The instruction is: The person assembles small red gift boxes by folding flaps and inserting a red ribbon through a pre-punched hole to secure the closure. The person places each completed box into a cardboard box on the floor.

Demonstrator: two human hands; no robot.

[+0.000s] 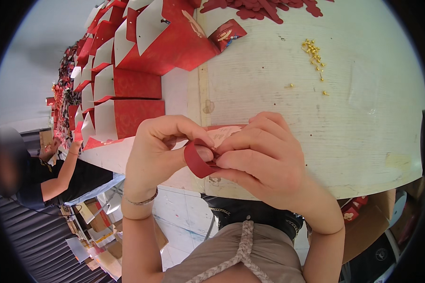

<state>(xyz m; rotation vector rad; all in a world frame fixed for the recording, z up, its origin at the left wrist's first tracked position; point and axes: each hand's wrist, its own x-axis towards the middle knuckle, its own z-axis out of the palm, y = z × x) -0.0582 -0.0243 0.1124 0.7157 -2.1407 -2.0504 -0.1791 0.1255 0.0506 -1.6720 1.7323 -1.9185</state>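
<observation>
A dark red paper strip [197,162], bent round into a loop, is between my two hands just over the near edge of the table. My left hand [158,153] grips the loop, its thumb reaching inside the curve. From the other side, my right hand [264,158] pinches the strip's ends with thumb and fingers. My fingers hide whatever lies where the ends meet. Beneath my hands a flat red piece with a pale printed area [224,132] rests on the table, mostly covered.
Small gold paper fasteners [315,54] lie scattered at the far right. Dark red cut pieces [269,7] are heaped at the far edge. Red boxes with white flaps [139,85] crowd the left side. A person [38,170] works at far left. A cardboard box [370,226] stands lower right.
</observation>
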